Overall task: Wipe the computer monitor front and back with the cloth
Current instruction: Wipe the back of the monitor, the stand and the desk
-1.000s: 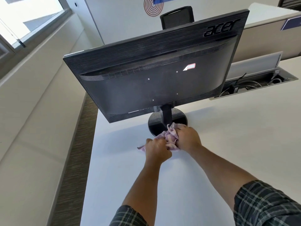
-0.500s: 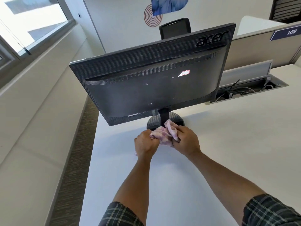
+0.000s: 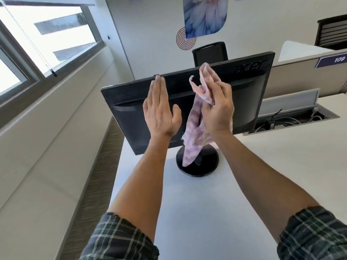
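both hands are now raised mid-frame before the monitor (image 3: 249, 102), having come up from the stand base (image 3: 199, 166) where they were bunched together on the cloth (image 3: 195, 136) a second ago. right hand (image 3: 217, 111) is clamping the cloth, which is hanging loose. left hand (image 3: 159, 109) is flat, fingers straight, holding nothing. monitor is showing its back, standing on the white surface (image 3: 216, 212). likely shifting to wiping the back panel.
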